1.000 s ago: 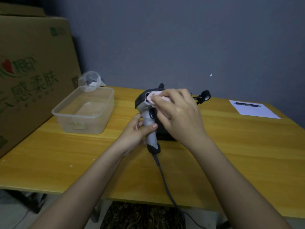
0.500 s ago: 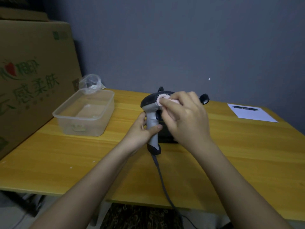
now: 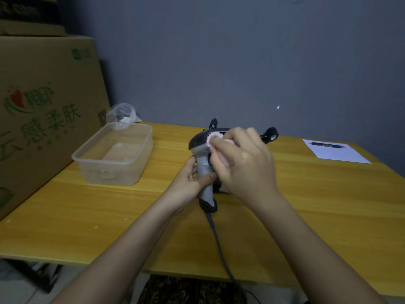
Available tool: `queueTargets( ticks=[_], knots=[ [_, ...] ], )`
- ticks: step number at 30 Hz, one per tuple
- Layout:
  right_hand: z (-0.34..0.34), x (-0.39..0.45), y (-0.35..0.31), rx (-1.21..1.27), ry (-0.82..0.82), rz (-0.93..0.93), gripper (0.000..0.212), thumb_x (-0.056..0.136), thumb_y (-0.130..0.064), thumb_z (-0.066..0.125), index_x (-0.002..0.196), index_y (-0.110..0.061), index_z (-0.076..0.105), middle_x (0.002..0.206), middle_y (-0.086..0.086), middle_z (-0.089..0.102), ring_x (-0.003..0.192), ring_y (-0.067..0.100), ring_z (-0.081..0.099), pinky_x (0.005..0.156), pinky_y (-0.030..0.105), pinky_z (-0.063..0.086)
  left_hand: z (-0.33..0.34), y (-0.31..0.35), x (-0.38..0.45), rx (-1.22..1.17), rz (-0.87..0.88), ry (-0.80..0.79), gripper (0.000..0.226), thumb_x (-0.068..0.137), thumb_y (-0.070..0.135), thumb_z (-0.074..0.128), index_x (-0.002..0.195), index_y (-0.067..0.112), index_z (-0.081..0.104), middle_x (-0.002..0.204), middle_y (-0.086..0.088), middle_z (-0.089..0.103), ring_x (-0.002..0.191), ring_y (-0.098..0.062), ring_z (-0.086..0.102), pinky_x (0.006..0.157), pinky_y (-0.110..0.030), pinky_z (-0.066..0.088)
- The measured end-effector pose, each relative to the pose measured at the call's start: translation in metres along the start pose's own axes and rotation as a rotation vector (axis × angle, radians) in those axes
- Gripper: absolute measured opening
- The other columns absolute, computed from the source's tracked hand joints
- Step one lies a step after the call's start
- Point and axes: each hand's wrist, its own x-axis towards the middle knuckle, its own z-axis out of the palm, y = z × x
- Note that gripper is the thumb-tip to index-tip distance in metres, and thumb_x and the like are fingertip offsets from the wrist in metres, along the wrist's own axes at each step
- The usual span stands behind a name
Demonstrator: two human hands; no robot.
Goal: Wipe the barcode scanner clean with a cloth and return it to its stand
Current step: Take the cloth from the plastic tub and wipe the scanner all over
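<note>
Left hand (image 3: 188,185): gripping the barcode scanner (image 3: 202,159) handle.
Right hand (image 3: 243,163): pinching a pink cloth (image 3: 213,138) against its head.
Table (image 3: 317,216): lying bare toward its right edge.

The large brown cardboard box (image 3: 43,119) at the left carries the only print that can be read — green Chinese characters, of which "感柔肤" is clear, with "云" partly cut off at the frame's edge. Above them sits a red-and-green logo with smaller green characters too blurred to make out. A small green mark near the box's top edge is also illegible.
</note>
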Motion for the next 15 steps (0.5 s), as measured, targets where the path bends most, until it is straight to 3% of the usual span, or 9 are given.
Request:
queueTargets(
  ticks=[4, 8, 11, 15],
  knots=[
    [-0.003, 0.001, 0.003, -0.010, 0.005, 0.081, 0.011, 0.080, -0.018, 0.065, 0.084, -0.015, 0.075, 0.074, 0.006, 0.062, 0.068, 0.028, 0.052, 0.054, 0.029, 0.038, 0.000, -0.005, 0.000, 0.042, -0.013, 0.026, 0.044, 0.086, 0.018, 0.064, 0.125, 0.029, 0.046, 0.120, -0.002, 0.060, 0.110, -0.015, 0.059, 0.086, -0.034, 0.054],
    [0.001, 0.007, -0.002, -0.007, 0.005, 0.035, 0.009, 0.081, -0.016, 0.066, 0.080, -0.011, 0.074, 0.074, 0.006, 0.062, 0.068, 0.026, 0.052, 0.055, 0.028, 0.035, 0.004, -0.008, 0.000, 0.159, 0.033, 0.099, 0.047, 0.086, 0.023, 0.065, 0.128, 0.025, 0.043, 0.114, 0.006, 0.060, 0.102, -0.008, 0.059, 0.087, -0.034, 0.054],
    [0.006, 0.004, 0.020, -0.172, -0.008, 0.014, 0.008, 0.082, -0.014, 0.065, 0.082, -0.010, 0.072, 0.073, 0.008, 0.061, 0.066, 0.028, 0.052, 0.054, 0.031, 0.037, -0.001, -0.007, -0.001, 0.158, 0.050, 0.099, 0.045, 0.087, 0.021, 0.064, 0.127, 0.024, 0.043, 0.110, 0.011, 0.059, 0.099, -0.002, 0.058, 0.084, -0.028, 0.053],
    [-0.002, 0.003, 0.020, -0.262, -0.125, -0.031, 0.011, 0.080, -0.014, 0.063, 0.078, -0.008, 0.071, 0.072, 0.009, 0.060, 0.066, 0.030, 0.051, 0.057, 0.029, 0.026, 0.000, -0.006, -0.004, 0.104, 0.067, 0.101, 0.045, 0.087, 0.017, 0.063, 0.125, 0.024, 0.042, 0.110, 0.011, 0.057, 0.099, 0.000, 0.057, 0.086, -0.026, 0.052]
  ],
)
